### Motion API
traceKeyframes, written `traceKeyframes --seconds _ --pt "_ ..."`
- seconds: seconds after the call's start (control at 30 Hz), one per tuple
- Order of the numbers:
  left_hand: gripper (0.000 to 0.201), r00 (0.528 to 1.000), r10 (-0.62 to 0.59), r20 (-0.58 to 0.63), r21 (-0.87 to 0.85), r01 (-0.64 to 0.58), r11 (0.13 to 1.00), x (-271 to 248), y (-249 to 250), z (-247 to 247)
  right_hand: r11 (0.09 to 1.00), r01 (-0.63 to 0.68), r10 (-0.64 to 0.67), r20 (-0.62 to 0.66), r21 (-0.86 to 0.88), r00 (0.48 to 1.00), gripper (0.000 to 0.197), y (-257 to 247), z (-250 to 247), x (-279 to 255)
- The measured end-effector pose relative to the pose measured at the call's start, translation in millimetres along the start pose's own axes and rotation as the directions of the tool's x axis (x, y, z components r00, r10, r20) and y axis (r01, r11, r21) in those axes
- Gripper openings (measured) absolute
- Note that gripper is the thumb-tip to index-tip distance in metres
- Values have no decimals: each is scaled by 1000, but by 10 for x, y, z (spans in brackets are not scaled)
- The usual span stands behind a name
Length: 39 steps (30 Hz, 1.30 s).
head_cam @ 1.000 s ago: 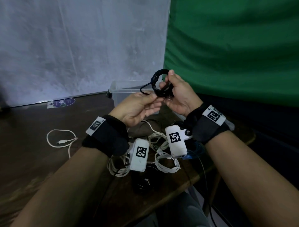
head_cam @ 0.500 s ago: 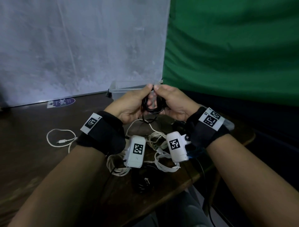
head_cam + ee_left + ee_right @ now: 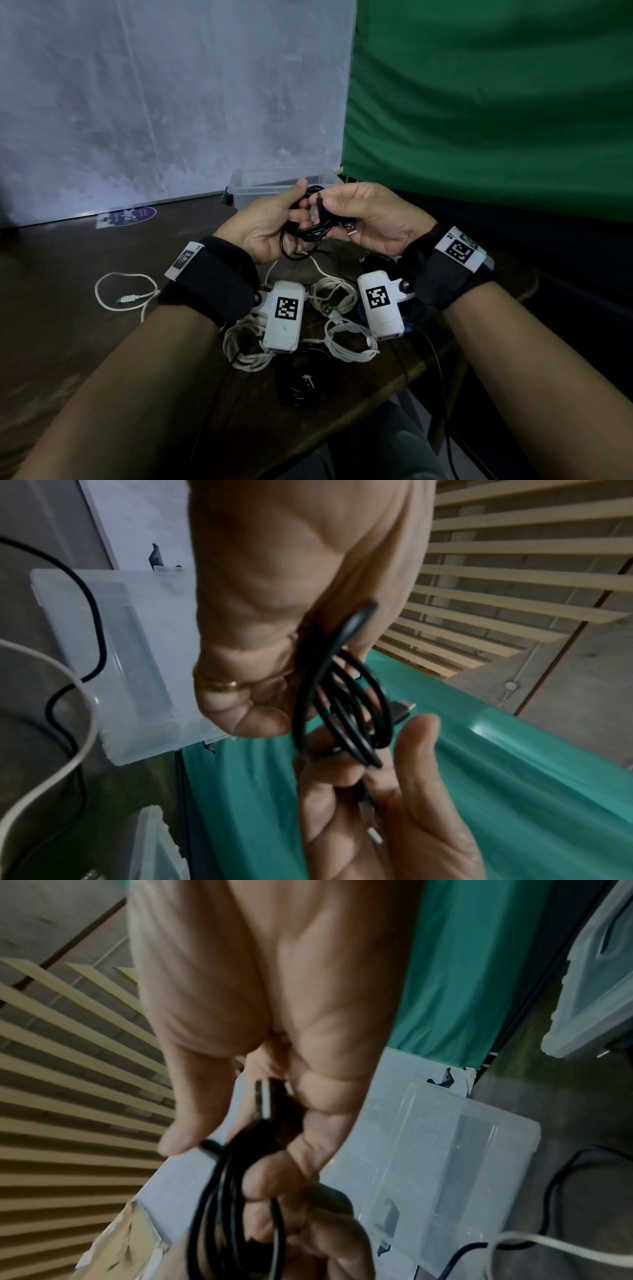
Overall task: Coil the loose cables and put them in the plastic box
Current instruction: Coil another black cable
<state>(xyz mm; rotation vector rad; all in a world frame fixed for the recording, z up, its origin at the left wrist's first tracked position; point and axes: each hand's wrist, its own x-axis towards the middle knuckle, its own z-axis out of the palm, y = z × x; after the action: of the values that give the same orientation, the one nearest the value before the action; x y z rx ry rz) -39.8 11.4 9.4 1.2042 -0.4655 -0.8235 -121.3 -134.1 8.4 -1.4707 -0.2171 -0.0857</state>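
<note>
Both hands hold a small coil of black cable (image 3: 305, 236) above the table, just in front of the clear plastic box (image 3: 253, 192). My left hand (image 3: 274, 222) grips the loops (image 3: 342, 704) between thumb and fingers. My right hand (image 3: 356, 216) pinches the cable's end near its USB plug (image 3: 350, 228), which also shows in the right wrist view (image 3: 265, 1099). The box (image 3: 113, 647) (image 3: 455, 1153) looks empty where its inside shows. Loose white cables (image 3: 346, 339) and another black cable (image 3: 301, 387) lie on the table under my wrists.
A white cable (image 3: 120, 291) loops on the dark wooden table (image 3: 68, 342) at the left. A purple sticker (image 3: 126, 216) lies near the grey wall. A green cloth (image 3: 496, 102) hangs at the right. The table's edge runs close at the right front.
The hands came down from a raised position with the coil, which now sits lower between them. The right hand has shifted its hold to the cable's plug end.
</note>
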Motion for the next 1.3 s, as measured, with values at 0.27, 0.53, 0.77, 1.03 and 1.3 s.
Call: traceKeyframes --seconds 0.27,0.53,0.77,1.03,1.3 --pt "32 964 223 -147 103 -209 972 61 -55 27 970 123 -179 -269 -211 946 11 -2 24 66" --pt "28 891 342 -299 155 -308 939 140 -61 25 945 309 -261 -325 105 909 11 -124 -16 15" --pt "29 843 347 -411 56 -357 933 154 -9 -11 960 241 -192 -292 145 937 10 -119 5 -32" --pt "25 965 153 -212 -155 -188 970 116 40 -222 964 242 -181 -394 111 901 20 -190 -99 2" --pt "43 987 7 -160 -53 -16 998 65 -15 -149 980 167 -128 -307 104 943 16 -200 -102 -27"
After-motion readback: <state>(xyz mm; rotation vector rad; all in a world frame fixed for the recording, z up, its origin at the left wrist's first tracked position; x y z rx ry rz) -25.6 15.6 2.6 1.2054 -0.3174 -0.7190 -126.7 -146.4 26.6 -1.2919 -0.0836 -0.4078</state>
